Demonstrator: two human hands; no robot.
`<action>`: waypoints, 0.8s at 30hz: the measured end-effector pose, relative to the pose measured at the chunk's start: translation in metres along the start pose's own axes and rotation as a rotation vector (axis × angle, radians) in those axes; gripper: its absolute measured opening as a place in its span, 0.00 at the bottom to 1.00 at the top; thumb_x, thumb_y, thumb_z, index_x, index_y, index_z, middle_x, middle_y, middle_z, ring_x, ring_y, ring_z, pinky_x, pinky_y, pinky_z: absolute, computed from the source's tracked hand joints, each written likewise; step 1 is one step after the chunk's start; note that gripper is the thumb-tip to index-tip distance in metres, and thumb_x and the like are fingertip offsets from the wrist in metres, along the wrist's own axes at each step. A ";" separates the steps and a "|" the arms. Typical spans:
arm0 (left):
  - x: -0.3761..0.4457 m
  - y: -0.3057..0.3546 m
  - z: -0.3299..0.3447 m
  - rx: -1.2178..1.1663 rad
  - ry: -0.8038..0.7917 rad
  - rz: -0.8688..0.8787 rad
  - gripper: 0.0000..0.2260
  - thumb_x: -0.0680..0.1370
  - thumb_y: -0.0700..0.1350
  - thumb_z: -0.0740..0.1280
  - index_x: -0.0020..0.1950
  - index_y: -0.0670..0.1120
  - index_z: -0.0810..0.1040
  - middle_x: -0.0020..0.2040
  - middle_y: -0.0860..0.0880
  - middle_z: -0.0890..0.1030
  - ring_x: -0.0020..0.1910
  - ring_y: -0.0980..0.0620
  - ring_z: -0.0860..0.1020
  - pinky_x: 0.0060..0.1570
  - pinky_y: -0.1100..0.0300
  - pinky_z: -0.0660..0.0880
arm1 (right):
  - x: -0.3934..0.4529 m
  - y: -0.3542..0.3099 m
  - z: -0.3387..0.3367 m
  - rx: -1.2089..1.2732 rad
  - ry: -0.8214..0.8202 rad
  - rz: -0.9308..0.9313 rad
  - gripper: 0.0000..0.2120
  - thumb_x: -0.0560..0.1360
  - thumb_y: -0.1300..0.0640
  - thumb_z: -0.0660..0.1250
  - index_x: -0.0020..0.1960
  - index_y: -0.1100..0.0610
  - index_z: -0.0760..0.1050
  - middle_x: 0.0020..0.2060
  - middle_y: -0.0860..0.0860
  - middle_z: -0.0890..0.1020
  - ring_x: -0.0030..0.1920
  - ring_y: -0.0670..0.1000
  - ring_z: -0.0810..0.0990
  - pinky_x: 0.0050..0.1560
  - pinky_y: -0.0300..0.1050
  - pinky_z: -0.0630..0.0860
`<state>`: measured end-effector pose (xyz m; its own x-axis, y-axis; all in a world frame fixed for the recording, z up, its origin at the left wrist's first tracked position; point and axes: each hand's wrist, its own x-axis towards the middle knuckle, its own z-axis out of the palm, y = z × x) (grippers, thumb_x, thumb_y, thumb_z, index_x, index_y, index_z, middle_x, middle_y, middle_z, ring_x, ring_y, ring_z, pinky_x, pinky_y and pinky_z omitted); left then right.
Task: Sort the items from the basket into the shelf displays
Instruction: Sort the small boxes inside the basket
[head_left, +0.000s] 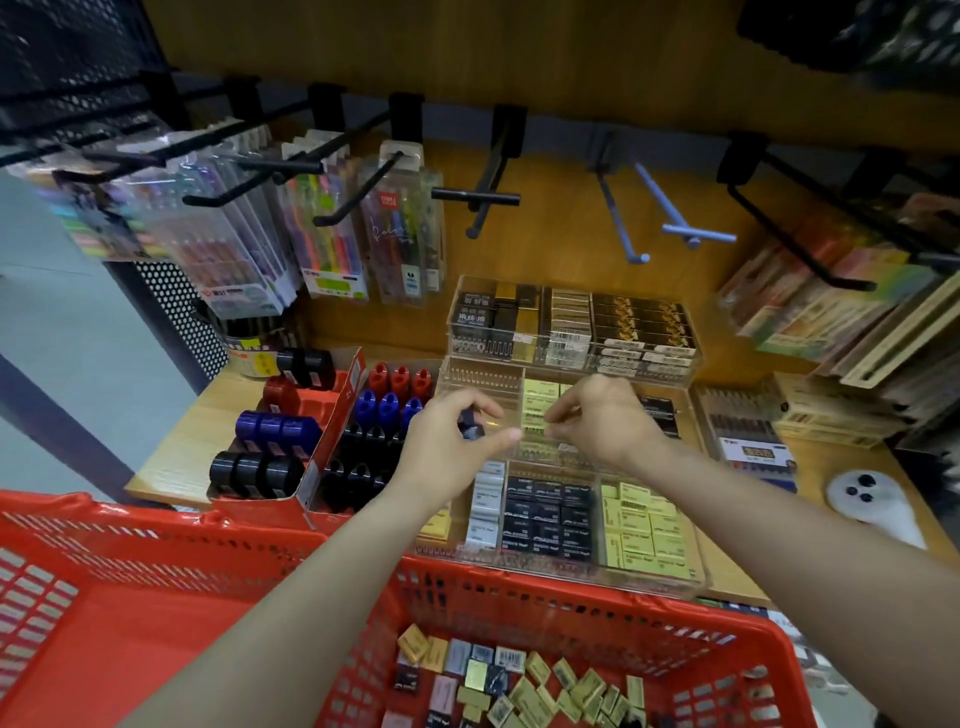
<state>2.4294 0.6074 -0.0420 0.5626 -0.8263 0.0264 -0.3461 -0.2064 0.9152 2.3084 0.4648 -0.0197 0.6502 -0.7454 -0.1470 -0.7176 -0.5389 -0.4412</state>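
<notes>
A small dark blue-black item (471, 429) is gripped in the curled fingers of the left hand (451, 441), which is held over the middle clear tray (480, 376) on the wooden shelf (171, 457). Just beside it, the right hand (605, 418) is held over the same tray, its fingertips drawn together in a pinch above a row of pale yellow packets (540, 400); whether anything is pinched between them cannot be told. The two hands are close together but not touching.

Nearer the person, a front clear tray (698, 571) is filled with white, black and yellow packets in separate rows, and behind, a rear clear tray (457, 306) is stocked with black and gold boxes. Below the arms, a red plastic basket (156, 571) is seen, with many small loose packets (524, 686) in gold, grey and black lying on its floor.

To the left of the trays, a red cardboard display (353, 384) holding black, blue and red cylindrical items is set on the shelf. Above, packs of pens (332, 234) are hung on black pegs (475, 197), and two pegs are seen bare.
</notes>
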 end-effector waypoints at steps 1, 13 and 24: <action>0.001 0.001 -0.001 -0.031 -0.009 -0.028 0.09 0.72 0.47 0.77 0.47 0.52 0.79 0.46 0.51 0.77 0.45 0.54 0.76 0.51 0.60 0.74 | 0.000 0.001 -0.001 0.007 -0.010 0.008 0.10 0.71 0.55 0.76 0.52 0.53 0.84 0.46 0.46 0.82 0.49 0.46 0.79 0.54 0.37 0.75; -0.003 0.021 0.004 -0.204 -0.225 -0.169 0.18 0.78 0.34 0.65 0.60 0.55 0.74 0.57 0.47 0.73 0.51 0.54 0.76 0.48 0.65 0.73 | -0.020 0.003 -0.012 -0.095 -0.086 -0.146 0.20 0.76 0.67 0.60 0.60 0.52 0.82 0.61 0.49 0.80 0.63 0.49 0.76 0.66 0.43 0.73; -0.054 0.087 0.016 0.000 -0.251 0.254 0.26 0.74 0.34 0.72 0.61 0.61 0.70 0.55 0.50 0.71 0.57 0.49 0.76 0.62 0.52 0.76 | -0.125 0.006 -0.052 1.102 -0.109 0.022 0.13 0.72 0.68 0.72 0.56 0.63 0.78 0.48 0.61 0.82 0.42 0.53 0.86 0.42 0.38 0.81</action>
<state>2.3575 0.6255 0.0295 0.2565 -0.9543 0.1536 -0.4515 0.0222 0.8920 2.2099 0.5341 0.0417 0.6977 -0.6826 -0.2176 -0.1495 0.1583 -0.9760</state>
